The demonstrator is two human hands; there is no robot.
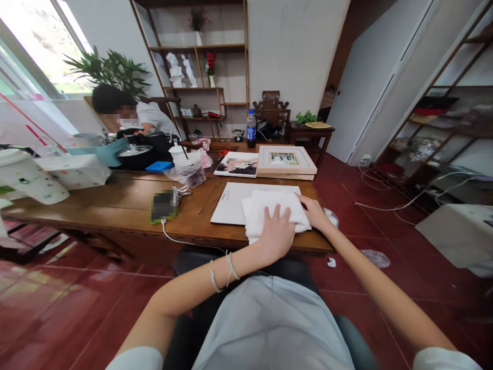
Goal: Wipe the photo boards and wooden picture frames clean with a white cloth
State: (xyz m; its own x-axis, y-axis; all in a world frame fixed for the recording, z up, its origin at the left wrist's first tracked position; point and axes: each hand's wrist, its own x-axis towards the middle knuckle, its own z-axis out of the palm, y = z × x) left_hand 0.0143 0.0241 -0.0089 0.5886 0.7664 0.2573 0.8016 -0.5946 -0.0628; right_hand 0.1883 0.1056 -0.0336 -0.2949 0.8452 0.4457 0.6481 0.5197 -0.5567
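Note:
A folded white towel [256,213] lies over the right part of a flat white board [231,203] with small dark writing, near the table's front edge. My left hand [279,231] presses on the towel from above, its fingers spread. At the board's right edge, my right hand [315,213] is closed round the side, its fingers partly hidden by the towel. Behind the board lie a print with a photo [234,164] and a light picture frame [308,163] with a small picture in it.
The wooden table [196,203] also bears a blurred phone-like device [164,205] on a white cable, a bagged cup [188,167], a capped bottle [251,128] and a large paper cup [33,177]. Another person [154,115] leans over the far left side. Plastic scraps [375,258] lie on the floor.

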